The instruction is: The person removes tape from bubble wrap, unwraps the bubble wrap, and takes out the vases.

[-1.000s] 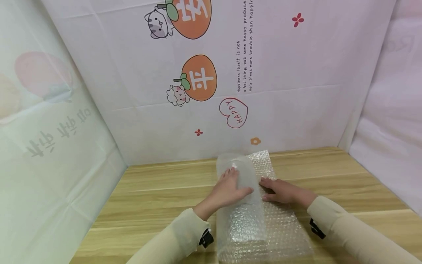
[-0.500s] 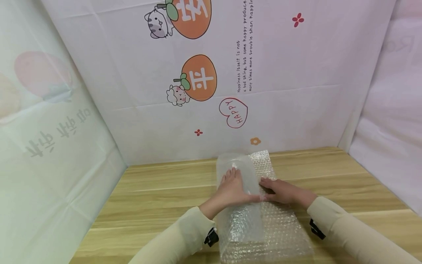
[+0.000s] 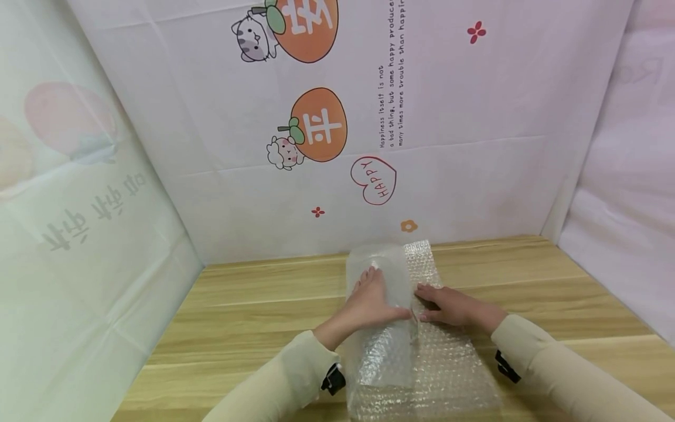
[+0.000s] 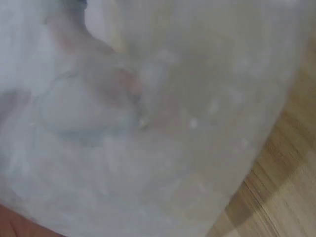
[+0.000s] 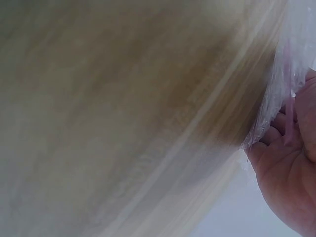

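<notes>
A sheet of bubble wrap (image 3: 456, 375) lies lengthwise on the wooden table, its left part folded over into a flat, cloudy bundle (image 3: 385, 363). What lies inside the bundle is blurred by the layers. My left hand (image 3: 365, 306) rests on top of the bundle, fingers pointing away and thumb stretched toward its right edge. Just right of that edge, my right hand (image 3: 452, 306) presses on the single layer, thumb and fingers apart. In the right wrist view the right palm (image 5: 286, 177) shows beside crinkled wrap. Hazy plastic fills most of the left wrist view.
Bare wood of the table (image 3: 253, 322) extends to the left and right of the wrap. A white printed cloth (image 3: 464, 146) hangs at the back, with more cloth along both sides. Each sleeve carries a black wrist strap (image 3: 333, 379).
My left thumb reached right to meet the right thumb, then drew back to the bundle's edge. The bundle's near right edge has shifted slightly left. My right hand stays in place.
</notes>
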